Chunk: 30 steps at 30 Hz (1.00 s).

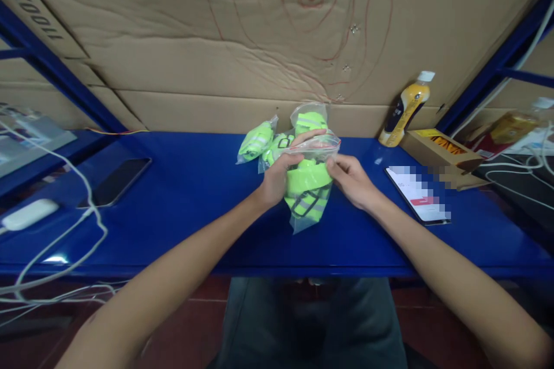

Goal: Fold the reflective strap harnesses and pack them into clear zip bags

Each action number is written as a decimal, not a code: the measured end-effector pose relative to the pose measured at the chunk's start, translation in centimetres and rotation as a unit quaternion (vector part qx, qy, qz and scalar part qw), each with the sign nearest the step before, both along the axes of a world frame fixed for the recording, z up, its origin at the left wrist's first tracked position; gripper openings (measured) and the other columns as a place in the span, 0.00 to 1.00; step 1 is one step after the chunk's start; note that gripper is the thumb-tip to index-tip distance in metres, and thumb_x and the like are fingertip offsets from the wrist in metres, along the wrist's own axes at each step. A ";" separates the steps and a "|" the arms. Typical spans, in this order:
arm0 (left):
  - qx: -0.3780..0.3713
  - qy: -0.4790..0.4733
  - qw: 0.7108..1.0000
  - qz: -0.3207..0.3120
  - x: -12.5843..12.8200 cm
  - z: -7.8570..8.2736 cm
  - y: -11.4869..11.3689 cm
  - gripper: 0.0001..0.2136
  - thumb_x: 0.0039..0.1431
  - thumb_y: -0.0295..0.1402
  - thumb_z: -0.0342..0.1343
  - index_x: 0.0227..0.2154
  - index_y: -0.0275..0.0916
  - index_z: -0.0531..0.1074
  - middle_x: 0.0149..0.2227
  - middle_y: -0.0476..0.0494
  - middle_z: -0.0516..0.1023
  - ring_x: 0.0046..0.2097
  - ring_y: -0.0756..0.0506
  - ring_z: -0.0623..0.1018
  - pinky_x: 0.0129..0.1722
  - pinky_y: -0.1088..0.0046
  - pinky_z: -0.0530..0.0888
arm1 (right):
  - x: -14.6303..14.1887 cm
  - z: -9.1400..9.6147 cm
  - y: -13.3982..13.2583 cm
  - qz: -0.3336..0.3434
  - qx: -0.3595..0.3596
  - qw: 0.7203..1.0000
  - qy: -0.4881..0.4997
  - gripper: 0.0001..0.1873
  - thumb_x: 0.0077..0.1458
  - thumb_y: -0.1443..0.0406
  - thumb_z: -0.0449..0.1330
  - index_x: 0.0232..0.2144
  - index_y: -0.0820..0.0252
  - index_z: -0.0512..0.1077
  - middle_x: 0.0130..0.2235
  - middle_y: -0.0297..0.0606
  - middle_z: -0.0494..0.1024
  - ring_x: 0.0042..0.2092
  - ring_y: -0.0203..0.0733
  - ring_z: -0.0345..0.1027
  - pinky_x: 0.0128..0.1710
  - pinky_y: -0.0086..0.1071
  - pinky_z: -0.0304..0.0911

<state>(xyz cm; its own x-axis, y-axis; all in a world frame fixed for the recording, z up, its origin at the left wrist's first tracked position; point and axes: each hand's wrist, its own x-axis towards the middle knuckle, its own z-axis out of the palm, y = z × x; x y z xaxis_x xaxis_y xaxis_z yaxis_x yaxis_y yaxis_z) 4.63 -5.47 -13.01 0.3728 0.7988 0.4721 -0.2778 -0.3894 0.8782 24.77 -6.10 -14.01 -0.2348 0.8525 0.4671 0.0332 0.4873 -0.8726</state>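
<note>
Between my two hands is a clear zip-top plastic bag (308,184) with a folded neon-yellow reflective vest inside, grey stripes and dark edging showing. My left hand (277,176) grips its left side near the top, with some fingers reaching behind the bag. On the right, my right hand (350,177) pinches the bag's edge between thumb and fingers. The zip strip with a red end lies across the top, and whether it is sealed I cannot tell. Just behind are more bagged neon-yellow bundles (257,139), partly hidden by the held bag and my left fingers.
A blue table (194,184) backs onto a cardboard panel (173,40). Rightward stand a yellow drink bottle (404,109), a cardboard box (441,150) and a lit phone (418,196). At left are a dark phone (119,181), a white device (30,214) and loose white cables (97,225).
</note>
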 end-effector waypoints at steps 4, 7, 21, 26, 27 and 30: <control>-0.084 -0.024 0.996 -0.008 0.5 -0.5 0.5 0.22 0.60 0.52 0.63 0.47 0.41 0.84 0.49 0.36 0.88 0.58 0.29 0.85 0.55 0.49 0.83 | -0.8 -1.2 -0.1 -0.012 -0.022 1.000 0.006 0.42 0.58 0.29 0.66 0.21 0.57 0.63 0.24 0.30 0.59 0.29 0.34 0.49 0.28 0.31 0.48; -0.090 -0.035 0.995 0.037 1.1 -0.8 0.2 0.22 0.59 0.53 0.72 0.44 0.39 0.84 0.46 0.38 0.89 0.54 0.33 0.87 0.55 0.54 0.82 | -0.7 -1.3 -0.6 -0.113 0.041 0.993 -0.005 0.40 0.63 0.36 0.67 0.19 0.58 0.62 0.24 0.30 0.56 0.29 0.33 0.46 0.29 0.32 0.43; -0.096 -0.064 0.986 0.117 1.6 -1.5 0.5 0.19 0.58 0.50 0.76 0.39 0.38 0.85 0.39 0.44 0.87 0.40 0.45 0.84 0.42 0.70 0.80 | -0.4 -1.4 0.7 -0.038 -0.056 0.987 0.142 0.23 0.42 0.48 0.85 0.30 0.54 0.84 0.35 0.35 0.84 0.40 0.43 0.75 0.46 0.36 0.70; -0.103 -0.092 0.981 0.136 1.6 -2.3 0.6 0.19 0.62 0.51 0.74 0.36 0.39 0.84 0.36 0.44 0.86 0.37 0.45 0.83 0.39 0.71 0.80 | -0.7 -1.1 0.5 -0.051 -0.067 0.982 0.168 0.22 0.43 0.48 0.85 0.29 0.53 0.84 0.34 0.33 0.83 0.38 0.41 0.74 0.43 0.34 0.69; -0.086 -0.084 0.984 0.129 1.5 -2.4 0.7 0.18 0.63 0.51 0.73 0.37 0.39 0.84 0.36 0.45 0.86 0.38 0.45 0.83 0.41 0.71 0.80 | -0.8 -1.0 0.5 -0.042 -0.076 0.980 0.178 0.22 0.46 0.46 0.84 0.31 0.53 0.85 0.36 0.34 0.84 0.39 0.42 0.75 0.45 0.35 0.70; -0.030 -0.047 0.989 0.135 1.4 -2.4 0.8 0.22 0.68 0.56 0.68 0.34 0.40 0.83 0.33 0.46 0.84 0.37 0.46 0.82 0.41 0.71 0.80 | -0.9 -0.8 0.5 -0.052 -0.082 0.973 0.211 0.21 0.50 0.44 0.81 0.34 0.51 0.86 0.37 0.33 0.85 0.41 0.43 0.77 0.48 0.37 0.72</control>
<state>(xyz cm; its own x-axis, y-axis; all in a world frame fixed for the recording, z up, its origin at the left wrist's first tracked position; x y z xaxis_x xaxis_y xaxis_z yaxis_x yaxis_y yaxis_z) 6.08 -4.62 -15.44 0.0996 0.8905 0.4440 -0.2516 -0.4092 0.8771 23.87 -5.57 -14.81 0.0393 0.9328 0.3582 -0.3043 0.3526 -0.8849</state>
